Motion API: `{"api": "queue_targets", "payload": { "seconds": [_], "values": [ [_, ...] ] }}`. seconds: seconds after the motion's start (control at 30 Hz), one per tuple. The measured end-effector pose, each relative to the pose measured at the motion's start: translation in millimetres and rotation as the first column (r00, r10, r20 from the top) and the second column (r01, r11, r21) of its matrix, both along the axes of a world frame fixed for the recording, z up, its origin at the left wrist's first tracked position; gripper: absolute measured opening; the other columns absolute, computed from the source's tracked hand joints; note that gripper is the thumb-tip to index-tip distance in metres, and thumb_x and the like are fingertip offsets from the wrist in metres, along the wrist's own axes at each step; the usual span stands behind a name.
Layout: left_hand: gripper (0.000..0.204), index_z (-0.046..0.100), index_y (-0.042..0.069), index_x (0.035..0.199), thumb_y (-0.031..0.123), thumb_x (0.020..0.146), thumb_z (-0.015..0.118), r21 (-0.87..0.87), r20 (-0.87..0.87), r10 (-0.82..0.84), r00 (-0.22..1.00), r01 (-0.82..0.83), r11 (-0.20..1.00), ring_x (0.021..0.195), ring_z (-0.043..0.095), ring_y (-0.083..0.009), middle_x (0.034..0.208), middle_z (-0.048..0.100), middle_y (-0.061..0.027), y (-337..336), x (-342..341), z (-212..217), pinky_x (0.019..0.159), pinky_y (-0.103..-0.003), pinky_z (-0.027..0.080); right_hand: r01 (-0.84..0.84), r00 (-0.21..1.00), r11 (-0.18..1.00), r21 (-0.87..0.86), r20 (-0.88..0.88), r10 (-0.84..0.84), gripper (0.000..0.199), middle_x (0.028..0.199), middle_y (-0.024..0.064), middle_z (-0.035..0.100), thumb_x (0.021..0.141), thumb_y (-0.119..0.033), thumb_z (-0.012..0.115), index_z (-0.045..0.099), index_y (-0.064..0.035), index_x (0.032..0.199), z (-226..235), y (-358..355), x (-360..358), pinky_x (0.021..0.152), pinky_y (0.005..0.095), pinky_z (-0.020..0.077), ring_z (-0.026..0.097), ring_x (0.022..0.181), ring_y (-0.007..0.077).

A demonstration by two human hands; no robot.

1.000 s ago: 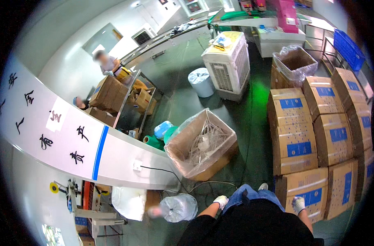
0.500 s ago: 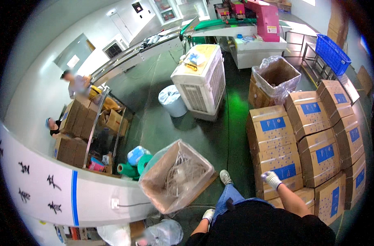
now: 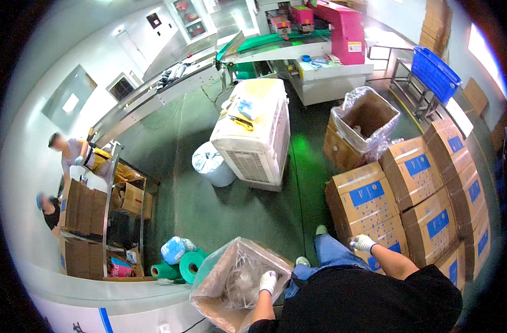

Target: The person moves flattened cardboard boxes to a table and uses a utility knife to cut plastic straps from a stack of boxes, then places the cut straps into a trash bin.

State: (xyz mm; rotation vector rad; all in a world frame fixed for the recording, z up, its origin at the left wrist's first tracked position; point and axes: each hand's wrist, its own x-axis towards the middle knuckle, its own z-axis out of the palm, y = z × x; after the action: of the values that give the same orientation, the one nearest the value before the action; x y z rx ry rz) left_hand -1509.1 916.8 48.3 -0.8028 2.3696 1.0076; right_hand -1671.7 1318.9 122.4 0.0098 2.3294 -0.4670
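Reaching down, the gloved left hand [image 3: 268,282] seems closed on the clear liner at the rim of the plastic-lined carton [image 3: 239,283], though its fingers are too small to be sure. Right of that carton stands the stack of blue-labelled boxes [image 3: 414,205], and the gloved right hand [image 3: 363,243] rests loosely curled against one of them, holding nothing.

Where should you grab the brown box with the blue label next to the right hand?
Probably by its two opposite top edges, coming from above. The brown box is wide, taped shut and packed against other stacked boxes, so only its top is free. The right hand is beside it.
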Motion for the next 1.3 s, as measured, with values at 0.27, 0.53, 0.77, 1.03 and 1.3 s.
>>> {"api": "queue_targets", "payload": {
  "seconds": [0.27,0.53,0.77,1.03,1.3],
  "values": [
    [0.041,0.060,0.005,0.089,0.038,0.081,0.037,0.074,0.153,-0.074,0.986,0.063,0.995,0.088,0.054,-0.0380,0.095,0.057,-0.0203,31.3,-43.4,-77.5,0.078,-0.045,0.041,-0.293,0.943,0.934,-0.204,-0.222,0.248,0.032,0.092,0.0173,0.061,0.077,-0.029,0.057,0.059,-0.0026,0.096,28.0,-94.7,-190.7,0.079,0.0353,0.0444,0.057,0.090,0.0293],
    [0.040,0.061,0.007,0.093,0.040,0.078,0.045,0.115,0.167,0.335,0.927,-0.356,0.928,0.094,0.053,-0.0358,0.094,0.058,-0.0201,64.6,-56.4,-127.5,0.079,-0.040,0.041,-0.659,0.598,0.749,-0.070,-0.652,0.465,0.036,0.090,0.0198,0.057,0.072,-0.024,0.058,0.052,-0.0056,0.103,152.9,-340.5,-388.3,0.078,0.0407,0.0444,0.055,0.087,0.0338],
    [0.042,0.062,0.005,0.089,0.043,0.075,0.049,0.217,0.153,0.393,0.907,-0.419,0.882,0.092,0.054,-0.0354,0.090,0.060,-0.0202,47.7,-121.1,-35.6,0.077,-0.038,0.041,-0.590,0.449,0.804,0.078,-0.795,0.407,0.052,0.112,0.0206,0.046,0.069,-0.024,0.061,0.045,-0.0001,0.112,136.3,-432.3,-478.2,0.091,0.0426,0.0348,0.043,0.105,0.0339],
    [0.035,0.062,0.007,0.093,0.033,0.079,0.043,0.231,0.228,0.455,0.861,-0.502,0.834,0.093,0.054,-0.0356,0.097,0.058,-0.0187,-37.6,-165.2,-43.8,0.079,-0.039,0.041,-0.556,0.426,0.802,0.219,-0.753,0.501,0.049,0.097,0.0176,0.051,0.065,-0.022,0.063,0.047,-0.0008,0.106,101.4,-461.6,-474.5,0.077,0.0414,0.0429,0.049,0.091,0.0318],
    [0.036,0.060,0.006,0.095,0.031,0.081,0.039,0.145,0.222,0.109,0.969,-0.143,0.979,0.096,0.053,-0.0336,0.100,0.057,-0.0185,-179.7,-234.7,-15.2,0.084,-0.039,0.041,-0.429,0.692,0.884,0.184,-0.562,0.453,0.031,0.081,0.0255,0.057,0.074,-0.023,0.052,0.054,0.0000,0.095,119.8,-488.0,-490.6,0.071,0.0412,0.0453,0.058,0.074,0.0298]
  ]
}}
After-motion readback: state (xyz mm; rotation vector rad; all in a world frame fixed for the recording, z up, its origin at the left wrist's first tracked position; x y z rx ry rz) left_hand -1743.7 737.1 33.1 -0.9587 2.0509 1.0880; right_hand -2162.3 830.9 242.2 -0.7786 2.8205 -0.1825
